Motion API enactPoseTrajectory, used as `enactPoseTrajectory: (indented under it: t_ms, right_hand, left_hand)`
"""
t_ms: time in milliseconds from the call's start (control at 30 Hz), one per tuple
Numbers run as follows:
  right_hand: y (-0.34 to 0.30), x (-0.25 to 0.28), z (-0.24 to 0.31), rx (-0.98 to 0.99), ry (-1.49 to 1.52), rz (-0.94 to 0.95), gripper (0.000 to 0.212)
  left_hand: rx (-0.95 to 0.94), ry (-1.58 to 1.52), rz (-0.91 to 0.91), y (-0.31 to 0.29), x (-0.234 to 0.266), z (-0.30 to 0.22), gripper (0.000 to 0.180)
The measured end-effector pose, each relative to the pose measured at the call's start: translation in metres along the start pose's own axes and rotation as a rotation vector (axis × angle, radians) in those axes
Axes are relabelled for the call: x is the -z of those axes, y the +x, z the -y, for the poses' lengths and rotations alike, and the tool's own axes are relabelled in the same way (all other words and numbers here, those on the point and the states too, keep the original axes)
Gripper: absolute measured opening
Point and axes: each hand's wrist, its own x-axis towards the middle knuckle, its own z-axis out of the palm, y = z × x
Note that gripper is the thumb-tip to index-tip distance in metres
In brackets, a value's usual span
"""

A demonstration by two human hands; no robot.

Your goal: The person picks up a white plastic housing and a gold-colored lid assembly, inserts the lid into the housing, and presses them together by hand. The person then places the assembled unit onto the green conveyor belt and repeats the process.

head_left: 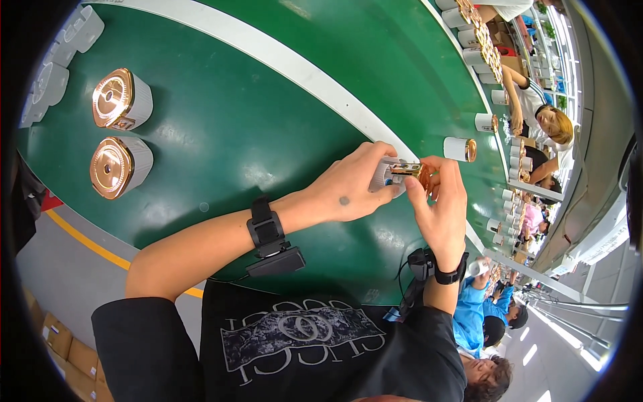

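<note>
My left hand (351, 184) is wrapped round a white ribbed housing (380, 177), which lies on its side between thumb and fingers. At its right end sits a shiny copper-coloured lid (406, 169). My right hand (443, 204) grips that lid between thumb and curled fingers. Whether the lid is fully seated on the housing I cannot tell, since the fingers cover part of it. On the left of the green table (221, 120) stand two finished-looking units, one white with a copper top (112, 98) and a second copper-topped unit (112, 167) nearer me.
White cups (50, 84) stand at the far left edge. A pale strip (288, 57) runs across the table. Beyond it, a copper-topped white unit (460, 149) lies on its side. More units and several people line the right side. Cardboard boxes (70, 348) are on the floor.
</note>
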Motion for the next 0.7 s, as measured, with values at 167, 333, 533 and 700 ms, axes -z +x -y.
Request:
enactPoseTrajectory:
  t_ms: [167,333,533,700]
  right_hand:
    - [0.000,-0.001,0.004,-0.047,0.014,0.001,0.033]
    - [0.000,0.000,0.007,-0.070,0.010,0.004,0.038]
    - [0.001,-0.007,0.009,-0.023,-0.044,-0.004,0.041]
    - [-0.002,-0.012,0.007,0.019,-0.053,0.001,0.042]
  left_hand:
    - [0.041,-0.006,0.033,0.000,0.004,-0.004,0.059]
    - [0.055,0.015,0.040,0.000,0.007,-0.005,0.061]
    - [0.019,-0.005,0.025,-0.002,0.007,0.001,0.063]
    - [0.008,0.010,0.039,-0.003,0.006,0.006,0.064]
